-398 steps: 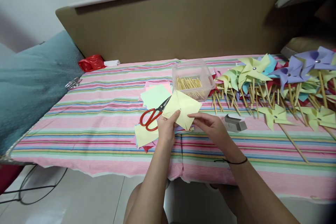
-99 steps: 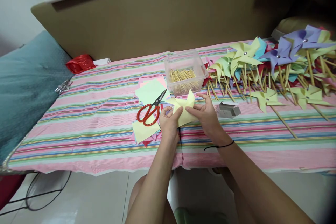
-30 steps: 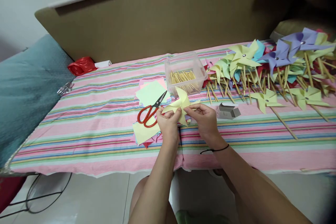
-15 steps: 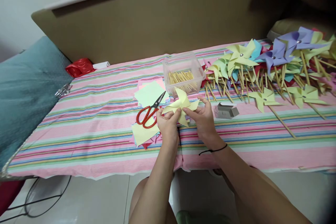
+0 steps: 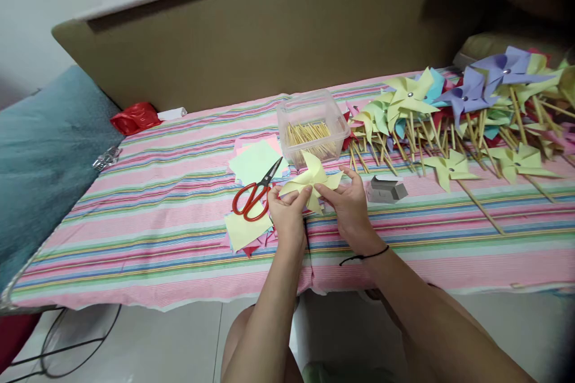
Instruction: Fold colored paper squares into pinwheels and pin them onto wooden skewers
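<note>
Between my two hands is a pale yellow paper pinwheel (image 5: 313,170), its blades folded in and no stick visible on it. My left hand (image 5: 288,210) pinches it near the centre from the left. From the right, my right hand (image 5: 349,206) grips it too, thumb close to the centre and fingers behind a blade. Red-handled scissors (image 5: 252,196) lie just left of my left hand, across paper sheets. Behind the pinwheel stands a clear plastic box (image 5: 338,131) of short wooden sticks (image 5: 309,134). A small grey open box (image 5: 385,190) sits right of my right hand.
Green paper sheets (image 5: 255,160) and yellow paper (image 5: 245,230) lie in stacks on the striped cloth (image 5: 148,239). Finished pinwheels on sticks (image 5: 465,99) are heaped at the right. A red plastic bag (image 5: 135,118) and a blue cushion (image 5: 49,155) are at the left.
The view has shifted very slightly. Both hands keep the pinwheel in almost the same place and grip.
</note>
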`<action>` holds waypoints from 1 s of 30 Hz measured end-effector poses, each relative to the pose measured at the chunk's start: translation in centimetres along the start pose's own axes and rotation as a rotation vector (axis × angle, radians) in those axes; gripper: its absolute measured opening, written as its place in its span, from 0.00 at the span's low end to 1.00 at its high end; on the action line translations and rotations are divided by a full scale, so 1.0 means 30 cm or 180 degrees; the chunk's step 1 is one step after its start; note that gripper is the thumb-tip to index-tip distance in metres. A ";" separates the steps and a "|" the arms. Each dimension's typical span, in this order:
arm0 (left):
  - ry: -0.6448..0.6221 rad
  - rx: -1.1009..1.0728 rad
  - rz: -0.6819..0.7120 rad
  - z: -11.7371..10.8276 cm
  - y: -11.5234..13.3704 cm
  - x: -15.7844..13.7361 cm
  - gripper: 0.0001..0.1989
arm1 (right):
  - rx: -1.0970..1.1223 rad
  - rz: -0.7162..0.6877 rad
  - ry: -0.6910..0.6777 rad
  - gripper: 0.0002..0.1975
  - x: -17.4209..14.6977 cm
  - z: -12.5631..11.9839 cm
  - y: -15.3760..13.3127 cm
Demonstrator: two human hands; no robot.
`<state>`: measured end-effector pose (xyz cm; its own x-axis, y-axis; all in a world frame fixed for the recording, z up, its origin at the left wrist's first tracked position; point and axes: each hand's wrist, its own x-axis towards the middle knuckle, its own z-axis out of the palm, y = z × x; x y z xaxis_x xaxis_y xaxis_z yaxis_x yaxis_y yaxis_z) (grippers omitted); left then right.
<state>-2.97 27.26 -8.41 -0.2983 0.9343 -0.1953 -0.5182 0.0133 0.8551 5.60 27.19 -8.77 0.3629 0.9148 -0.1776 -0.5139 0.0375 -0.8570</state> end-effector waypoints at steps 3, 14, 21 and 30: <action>0.0028 0.0024 0.0013 0.001 0.000 0.000 0.36 | -0.0012 -0.0040 -0.0004 0.44 0.003 -0.003 0.004; 0.0124 0.0051 -0.0043 0.001 -0.003 0.005 0.39 | 0.0080 0.0003 -0.0031 0.43 0.004 0.002 0.004; 0.0113 0.0068 -0.0028 0.002 -0.005 0.005 0.36 | 0.0033 -0.0032 -0.0049 0.39 0.009 -0.002 0.011; -0.0387 0.0245 -0.0202 -0.018 0.020 0.016 0.29 | -0.0336 0.0110 -0.0360 0.38 0.034 -0.029 -0.020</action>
<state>-3.86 27.52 -8.26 -0.1653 0.9669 -0.1945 -0.4686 0.0965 0.8781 6.95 27.77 -8.87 0.2536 0.9544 -0.1574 -0.4378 -0.0319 -0.8985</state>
